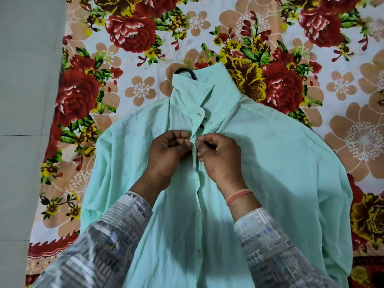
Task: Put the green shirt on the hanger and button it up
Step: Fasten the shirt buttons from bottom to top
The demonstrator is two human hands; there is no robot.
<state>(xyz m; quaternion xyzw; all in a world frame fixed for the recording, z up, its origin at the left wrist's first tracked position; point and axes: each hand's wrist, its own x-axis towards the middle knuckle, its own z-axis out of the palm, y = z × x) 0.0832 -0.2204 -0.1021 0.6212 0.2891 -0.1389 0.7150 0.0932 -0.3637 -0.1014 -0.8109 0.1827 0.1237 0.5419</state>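
While the green shirt lies front-up and spread on the floral bedsheet, collar away from the wearer, both hands work the placket just below the collar; left hand is closed in a narrow pinch on the buttonhole edge, right hand likewise pinched shut on the button-side edge, a small pale button showing between the fingertips; whether it is already through its hole cannot be told. Hanger looks to be inside the shirt, only its dark hook sticking out past the collar; so hanging step judged done, buttoning near the top.

Handling, as a judgement: cloth thin, light, limp, creases easily; no stiffness except collar and the doubled placket strip; buttons small and smooth, likely slippery; best hold is the placket edge right beside each button and hole, thumb and forefinger, one edge per hand; pulling elsewhere would just drag and bunch the fabric, or shift it off the hanger shoulders.

Lower buttons run down the middle toward the wearer, apparently open; the collar button looks undone too.

Around: patterned sleeves of the wearer cover the lower shirt corners; pink wristband on the right wrist; grey floor beside the sheet at left; nothing else lies on the shirt; own forearms and their shadow are the only things in the way.
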